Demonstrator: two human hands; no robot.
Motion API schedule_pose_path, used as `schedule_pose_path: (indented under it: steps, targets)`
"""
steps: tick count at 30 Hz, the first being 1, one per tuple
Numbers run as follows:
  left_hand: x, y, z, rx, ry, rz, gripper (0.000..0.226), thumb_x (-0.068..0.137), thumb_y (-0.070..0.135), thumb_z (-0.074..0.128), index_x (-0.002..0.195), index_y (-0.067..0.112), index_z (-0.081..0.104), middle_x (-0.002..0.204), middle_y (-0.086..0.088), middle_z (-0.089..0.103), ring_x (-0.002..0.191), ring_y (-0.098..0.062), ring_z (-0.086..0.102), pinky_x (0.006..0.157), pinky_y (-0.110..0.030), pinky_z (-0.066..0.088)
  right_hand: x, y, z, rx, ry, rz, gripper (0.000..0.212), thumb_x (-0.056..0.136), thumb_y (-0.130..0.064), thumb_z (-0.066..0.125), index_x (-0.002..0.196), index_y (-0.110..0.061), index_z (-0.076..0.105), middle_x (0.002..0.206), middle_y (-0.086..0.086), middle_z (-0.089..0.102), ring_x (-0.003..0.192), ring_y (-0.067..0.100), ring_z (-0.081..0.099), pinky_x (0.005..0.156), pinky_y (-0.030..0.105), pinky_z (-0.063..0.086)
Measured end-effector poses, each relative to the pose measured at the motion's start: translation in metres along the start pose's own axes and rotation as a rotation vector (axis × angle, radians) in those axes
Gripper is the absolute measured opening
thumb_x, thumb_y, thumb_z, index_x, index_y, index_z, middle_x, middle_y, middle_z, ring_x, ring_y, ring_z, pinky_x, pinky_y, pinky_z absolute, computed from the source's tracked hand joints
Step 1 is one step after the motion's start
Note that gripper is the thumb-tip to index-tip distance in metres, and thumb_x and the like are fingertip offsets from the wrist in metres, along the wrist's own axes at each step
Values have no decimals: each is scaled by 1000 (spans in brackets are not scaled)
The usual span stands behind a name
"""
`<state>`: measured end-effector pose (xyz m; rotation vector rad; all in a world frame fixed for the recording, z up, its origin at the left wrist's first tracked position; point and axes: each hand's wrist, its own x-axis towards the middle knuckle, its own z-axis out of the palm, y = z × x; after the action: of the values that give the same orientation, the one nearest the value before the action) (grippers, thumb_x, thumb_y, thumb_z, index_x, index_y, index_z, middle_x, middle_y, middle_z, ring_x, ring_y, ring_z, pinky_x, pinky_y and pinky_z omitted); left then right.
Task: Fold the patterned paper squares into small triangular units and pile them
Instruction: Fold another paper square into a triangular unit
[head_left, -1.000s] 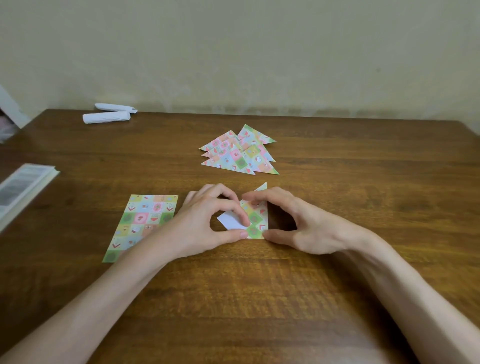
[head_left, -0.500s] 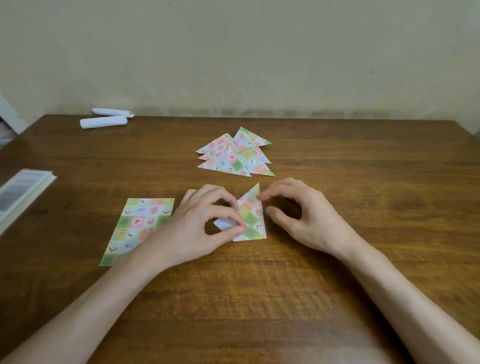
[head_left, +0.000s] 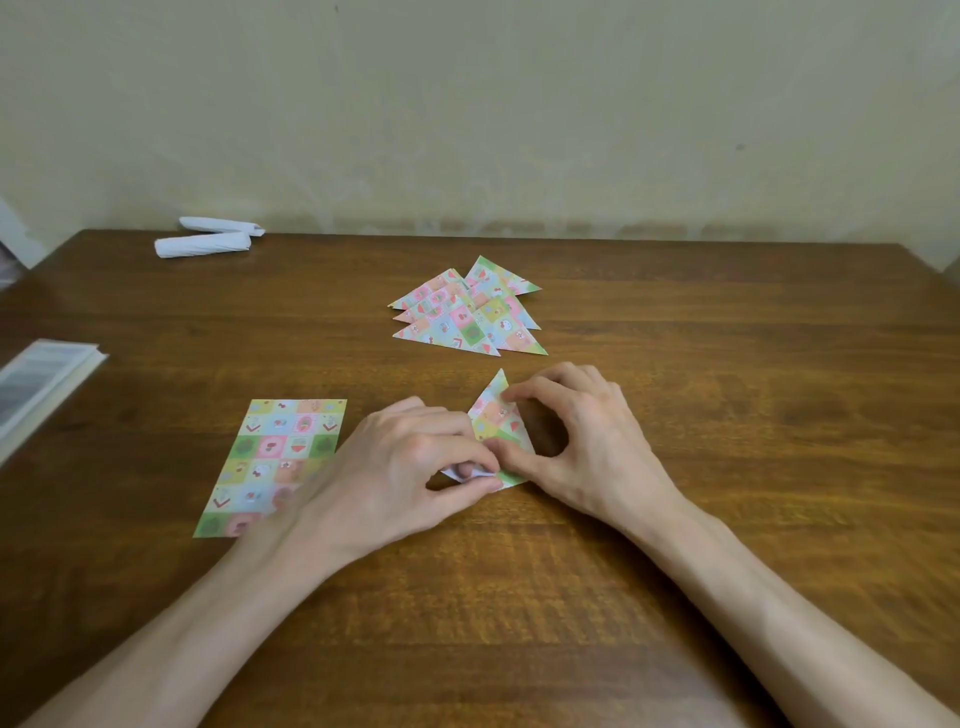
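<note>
A partly folded patterned paper lies on the wooden table between my hands, its tip pointing away from me. My left hand pinches its lower left flap, where the white underside shows. My right hand holds the paper's right side, forefinger on the upper part and thumb at the lower middle. A pile of several folded patterned triangles sits farther back. A flat stack of unfolded patterned paper lies left of my left hand.
Two white rolled paper pieces lie at the back left by the wall. A book or booklet sits at the table's left edge. The table's far right corner shows at the right.
My right hand has come back onto the paper after lifting off it. My left hand has drawn the lower left flap inward, so less white shows. The view shifted slightly.
</note>
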<state>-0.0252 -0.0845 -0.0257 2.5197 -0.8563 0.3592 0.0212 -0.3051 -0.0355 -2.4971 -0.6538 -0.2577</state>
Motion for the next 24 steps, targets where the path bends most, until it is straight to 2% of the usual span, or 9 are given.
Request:
schedule_pose_path:
  steps: [3, 6, 8, 12, 18, 21, 24]
  targets:
    - [1, 1, 1, 10, 8, 1, 17, 95, 45, 68, 94, 31, 77, 89, 18, 63, 85, -3, 58, 77, -30, 46, 0, 1, 0, 14, 21, -12, 44, 83, -61, 58, 117, -35, 70, 110, -16, 60, 111, 9, 53, 97, 37, 43]
    - [0, 0, 1, 6, 26, 8, 11, 94, 40, 74, 94, 30, 79, 97, 18, 65, 97, -5, 60, 82, -31, 48, 0, 1, 2, -9, 14, -1, 53, 82, -68, 58, 121, -35, 68, 113, -16, 60, 115, 9, 51, 94, 32, 39]
    - [-1, 1, 1, 3, 20, 7, 13, 94, 41, 74, 97, 30, 80, 100, 17, 67, 97, -6, 62, 80, -32, 52, -1, 0, 4, -31, 1, 9, 58, 81, -71, 58, 125, -34, 66, 117, -15, 58, 118, 10, 47, 93, 30, 34]
    - [-2, 2, 0, -1, -7, 11, 18, 95, 45, 72, 100, 29, 81, 102, 19, 68, 94, -4, 62, 71, -33, 55, -1, 1, 3, 18, 0, 21, 42, 89, -54, 67, 127, -36, 64, 117, -15, 56, 120, 12, 47, 95, 35, 38]
    - [-1, 3, -1, -37, -58, 41, 23, 94, 44, 74, 104, 25, 81, 102, 17, 68, 97, -3, 61, 79, -30, 54, 1, 5, 3, 76, 29, 33, 27, 95, -39, 69, 123, -37, 67, 114, -18, 59, 115, 10, 50, 98, 38, 40]
    - [-3, 1, -1, -50, -60, 42, 23, 94, 45, 73, 105, 26, 81, 105, 16, 66, 101, -1, 59, 84, -25, 52, 1, 4, 1, 91, 28, 31, 38, 87, -61, 64, 119, -40, 68, 112, -19, 59, 116, 8, 49, 100, 36, 39]
    - [-2, 1, -2, -4, -53, 55, 25, 95, 48, 69, 107, 29, 81, 95, 15, 63, 89, -1, 53, 80, -20, 46, 0, 1, -1, 64, -30, 11, 60, 74, -78, 59, 123, -45, 67, 114, -20, 55, 120, 6, 44, 98, 31, 31]
